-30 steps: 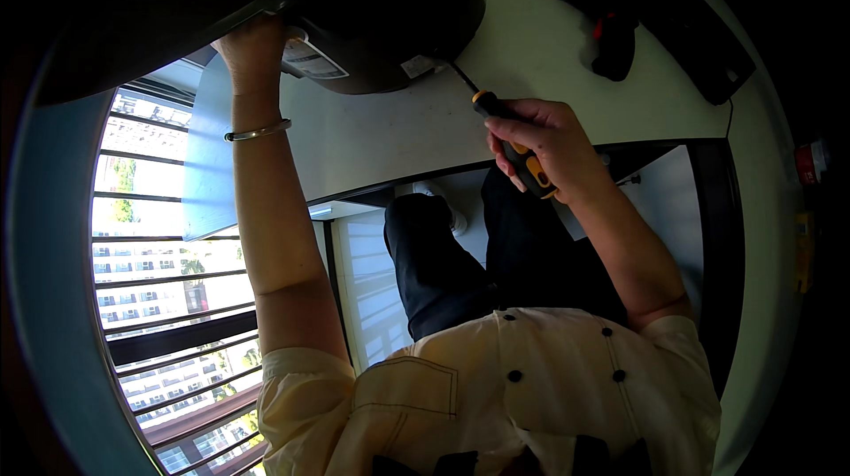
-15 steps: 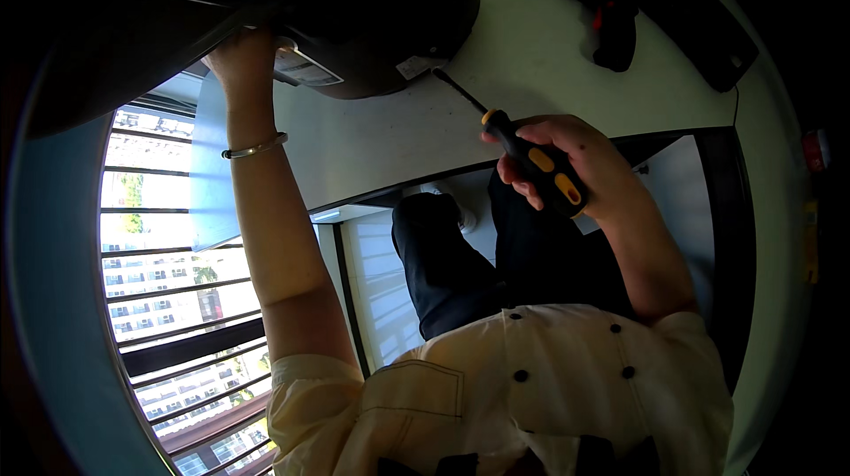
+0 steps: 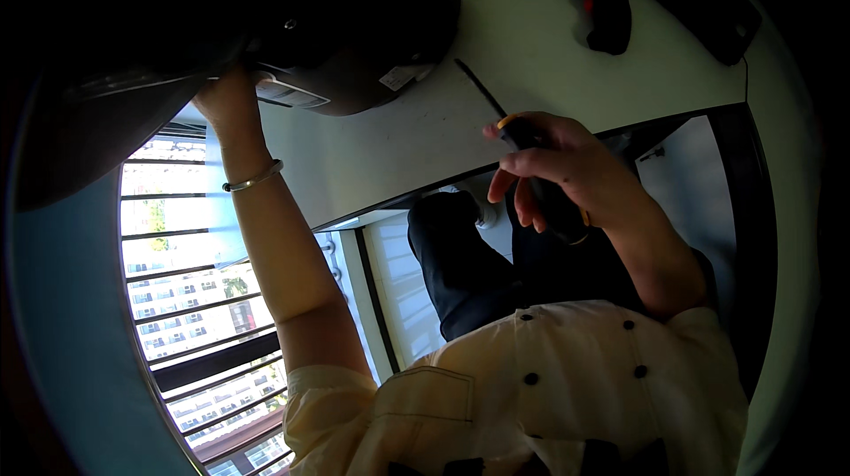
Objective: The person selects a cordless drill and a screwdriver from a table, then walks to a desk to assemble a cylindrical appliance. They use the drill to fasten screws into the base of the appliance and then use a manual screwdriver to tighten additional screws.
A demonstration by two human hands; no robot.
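A large dark rounded appliance [image 3: 372, 42] stands at the far left of the pale table, with a small label near its lower edge. My left hand [image 3: 228, 102] reaches up against its near side; the fingers are hidden behind the dark body. In my right hand [image 3: 558, 166] is a screwdriver [image 3: 553, 206] with a black and yellow handle. Its thin shaft points up and left, the tip apart from the appliance. The thumb lies across the handle and the fingers curl round it loosely.
A dark power drill [image 3: 606, 15] lies at the back right, beside a long black case [image 3: 699, 7]. The pale tabletop [image 3: 398, 139] ends at a dark front edge, with my legs below it. A window with horizontal bars [image 3: 195, 299] is at the left.
The screwdriver has turned in my right hand, and its handle now shows less yellow. The whole view has shifted slightly. My left hand stays at the appliance.
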